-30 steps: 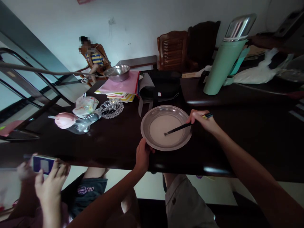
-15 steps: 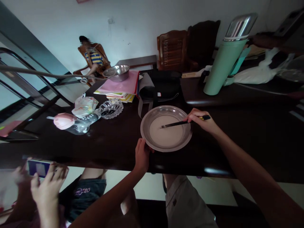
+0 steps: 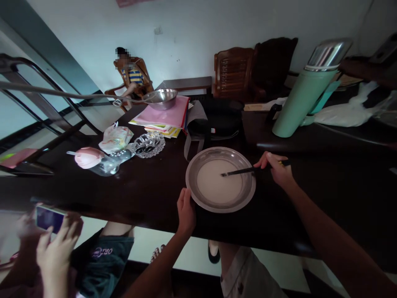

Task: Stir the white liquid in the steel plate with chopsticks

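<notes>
A shallow round metal basin [image 3: 248, 191] sits on the dark table close to its near edge, with milky white liquid [image 3: 217, 186] inside. My left hand [image 3: 186, 211] is closed on the basin's near-left rim, its thumb partly hidden. In my right hand [image 3: 279, 169], pinched between the fingers, is a pair of black chopsticks [image 3: 240, 170] with gold marks near the upper end. They slant down to the left across the basin's right rim, and their whitish-coated tips are at the liquid's surface.
A green thermos [image 3: 300, 101] stands at the right, near a white plastic bag [image 3: 344, 111]. Behind the basin lies a black bag [image 3: 225, 118]; a glass dish [image 3: 149, 145] and pink-lidded bottle [image 3: 89, 158] are left. Another person's hands hold a phone [image 3: 49, 218] lower left.
My right hand has drawn right, pulling the chopstick tips from left of the basin's middle toward its centre. My left hand stays at the rim. The view has shifted slightly.
</notes>
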The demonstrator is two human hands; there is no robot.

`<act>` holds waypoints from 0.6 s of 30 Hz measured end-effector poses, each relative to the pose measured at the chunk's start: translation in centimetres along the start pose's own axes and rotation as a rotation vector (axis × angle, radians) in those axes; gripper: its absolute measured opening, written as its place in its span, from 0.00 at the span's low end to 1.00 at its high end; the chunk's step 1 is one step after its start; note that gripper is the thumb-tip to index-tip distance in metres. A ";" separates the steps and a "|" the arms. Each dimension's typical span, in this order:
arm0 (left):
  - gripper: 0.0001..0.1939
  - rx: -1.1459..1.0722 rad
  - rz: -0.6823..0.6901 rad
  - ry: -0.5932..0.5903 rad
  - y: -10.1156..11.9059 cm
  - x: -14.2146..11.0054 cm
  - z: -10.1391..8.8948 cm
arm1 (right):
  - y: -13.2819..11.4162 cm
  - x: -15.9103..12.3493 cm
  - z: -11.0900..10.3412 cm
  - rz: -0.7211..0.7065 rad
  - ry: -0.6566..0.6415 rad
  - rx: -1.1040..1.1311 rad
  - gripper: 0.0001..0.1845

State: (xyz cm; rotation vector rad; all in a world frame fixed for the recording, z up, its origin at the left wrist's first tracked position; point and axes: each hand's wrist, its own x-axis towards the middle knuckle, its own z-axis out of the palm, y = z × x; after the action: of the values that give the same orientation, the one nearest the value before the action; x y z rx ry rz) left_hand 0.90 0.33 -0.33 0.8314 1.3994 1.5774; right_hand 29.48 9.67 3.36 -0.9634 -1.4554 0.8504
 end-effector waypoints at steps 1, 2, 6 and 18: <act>0.22 -0.034 -0.008 0.014 -0.1 -0.2 0.1 | 0.1 0.1 -0.1 0.004 0.005 0.050 0.28; 0.23 -0.067 -0.018 0.029 -0.2 -0.3 0.3 | 0.2 0.3 -0.1 0.008 -0.027 0.085 0.29; 0.22 -0.108 -0.022 0.118 -0.5 -1.2 1.0 | -0.5 1.2 0.4 -0.008 -0.312 -0.013 0.25; 0.14 0.043 0.040 0.357 -0.4 -4.5 3.8 | 0.8 3.9 -0.9 -0.084 -0.469 0.075 0.24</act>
State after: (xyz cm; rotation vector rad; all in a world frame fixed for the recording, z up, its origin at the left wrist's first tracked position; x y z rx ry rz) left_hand 6.25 -2.19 0.07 0.6254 1.6800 1.7947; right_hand 30.36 13.51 4.33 -0.6654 -1.8307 1.1092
